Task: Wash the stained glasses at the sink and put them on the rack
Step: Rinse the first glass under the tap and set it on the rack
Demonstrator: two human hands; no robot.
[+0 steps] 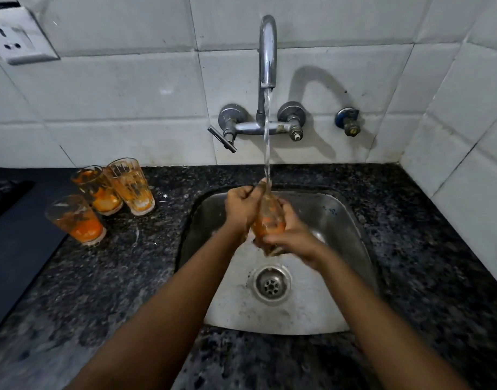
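rinsing a stained glass (270,218) under the tap (268,52)
both hands grasp it over the sink (340,220), left hand (241,206) near the rim, right hand (289,235) at the base; wet glass could slip and crack; three glasses (101,198) wait left of the sink

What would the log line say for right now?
left hand + right hand: hold glass | tap: running | three stained glasses: waiting on counter

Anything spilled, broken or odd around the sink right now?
Nothing broken or tipped. Three stained glasses stand upright on the counter. Oddities: the right tap valve has no handle, and no rack is in view.
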